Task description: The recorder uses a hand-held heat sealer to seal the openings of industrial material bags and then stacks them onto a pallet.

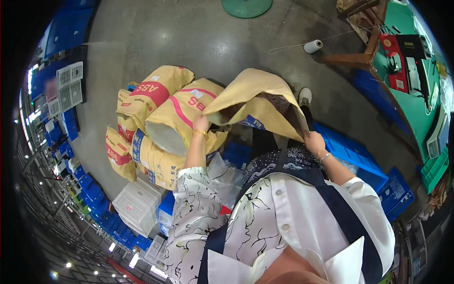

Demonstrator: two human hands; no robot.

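Note:
A large tan paper sack [257, 87] hangs in front of me with its mouth spread wide, and its dark inside shows. My left hand [201, 124] is closed on the left edge of the sack's mouth. The opposite edge is gripped by my right hand [316, 143], fingers wrapped round the paper. Just left of the held sack stands another tan sack [172, 116] with a pink stripe; its pale grey side or contents face me. What lies deep inside the held sack is hidden.
Several more printed sacks [163, 85] stand at the left. White crates [137, 206] are stacked nearer me. Blue crates [352, 156] stand by my right arm. A thread spool [313, 46] lies on the floor beside a green table [399, 21] holding a red-and-black machine [402, 61].

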